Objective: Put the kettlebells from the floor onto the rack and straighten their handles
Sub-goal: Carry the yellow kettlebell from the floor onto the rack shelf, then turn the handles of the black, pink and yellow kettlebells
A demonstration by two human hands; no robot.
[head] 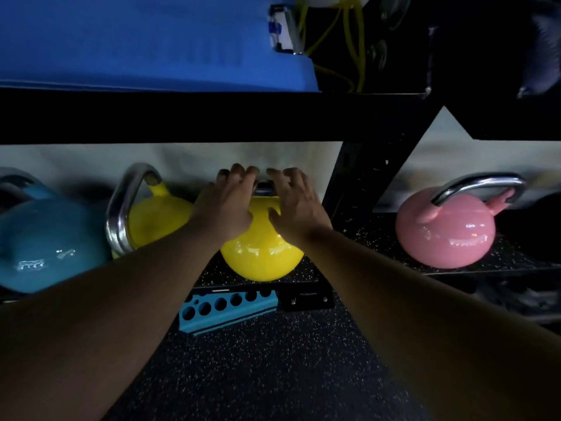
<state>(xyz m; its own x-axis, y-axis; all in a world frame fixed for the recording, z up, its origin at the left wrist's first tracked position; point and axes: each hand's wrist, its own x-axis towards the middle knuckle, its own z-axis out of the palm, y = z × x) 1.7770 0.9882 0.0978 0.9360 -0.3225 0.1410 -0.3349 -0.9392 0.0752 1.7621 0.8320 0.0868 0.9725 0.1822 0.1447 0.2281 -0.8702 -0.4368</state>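
Observation:
A yellow kettlebell [261, 256] stands on the rack's bottom shelf [209, 276], near its front edge. Both my hands are over its steel handle [264, 188], of which only a short piece shows between them. My left hand [227, 203] covers the handle's left end and my right hand [296, 203] the right end; the fingers of both are spread and stretched out, not curled around the bar. A second yellow kettlebell [158, 217] sits to the left with its handle turned side-on. A blue kettlebell [45, 238] is further left, and a pink kettlebell [446, 235] stands on the shelf to the right.
A black upper shelf beam [182, 117] runs just above my hands, with a blue mat [151, 41] and yellow bands [349, 41] on top. A black rack upright [364, 177] stands right of my right hand. A teal block with holes [224, 308] lies on the speckled floor [273, 360].

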